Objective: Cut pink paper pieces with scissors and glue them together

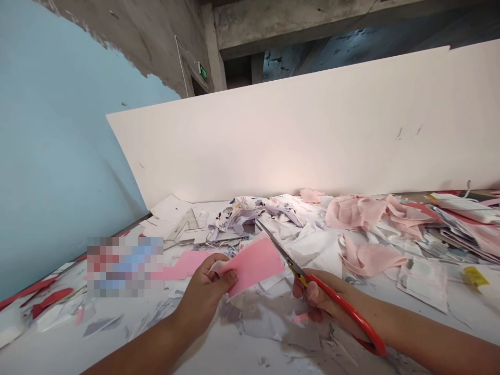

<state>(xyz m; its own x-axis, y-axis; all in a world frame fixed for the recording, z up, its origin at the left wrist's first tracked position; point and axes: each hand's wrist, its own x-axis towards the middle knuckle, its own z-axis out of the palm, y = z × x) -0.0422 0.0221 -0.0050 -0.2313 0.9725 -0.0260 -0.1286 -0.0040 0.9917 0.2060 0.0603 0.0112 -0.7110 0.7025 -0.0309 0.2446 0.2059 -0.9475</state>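
My left hand pinches a flat pink fabric piece between thumb and fingers, holding it above the cluttered table. My right hand grips red-handled scissors, with the steel blades pointing up and left along the pink piece's upper right edge. I cannot tell whether the blades are cutting it. Another pink strip lies beyond my left hand, partly hidden behind a pixelated patch.
Fabric scraps and paper cover the table: floral cloth, pink cloth, and papers at right. A clear ruler lies at the back. A tall white board stands behind the table, and a blue wall rises at left.
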